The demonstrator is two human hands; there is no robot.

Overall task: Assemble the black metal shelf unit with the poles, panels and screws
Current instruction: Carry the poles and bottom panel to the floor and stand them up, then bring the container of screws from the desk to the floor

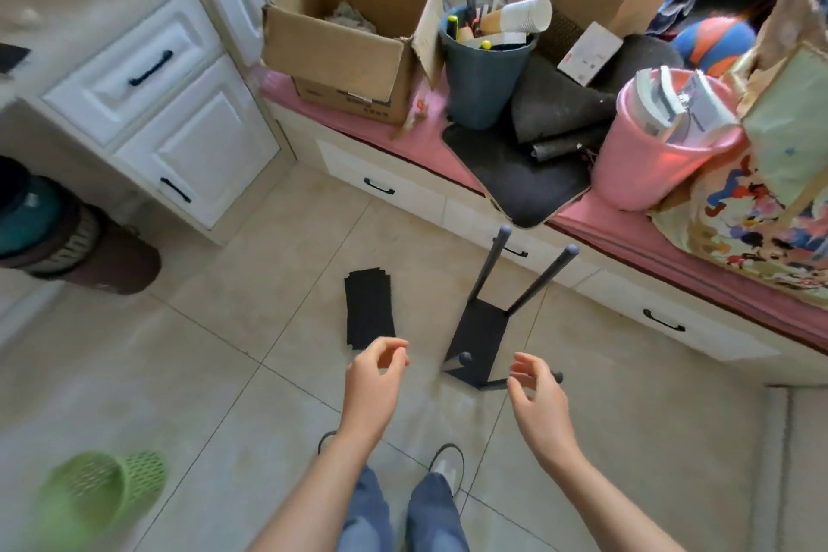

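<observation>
Nearest, at the lower left, a green mesh basket (101,489) lies on its side on the tiled floor (224,372). Both arms reach forward: the left hand (374,376) and right hand (535,390) hover with fingers loosely curled, holding nothing. Just beyond them the partly built shelf unit (479,338) stands on the floor, a black panel with four dark poles rising from its corners. To its left lies a flat stack of black panels (369,313). Farther back, a pink-topped bench (403,134) carries a cardboard box (345,40), a blue-grey bin (486,76) and a pink bucket (649,166).
</observation>
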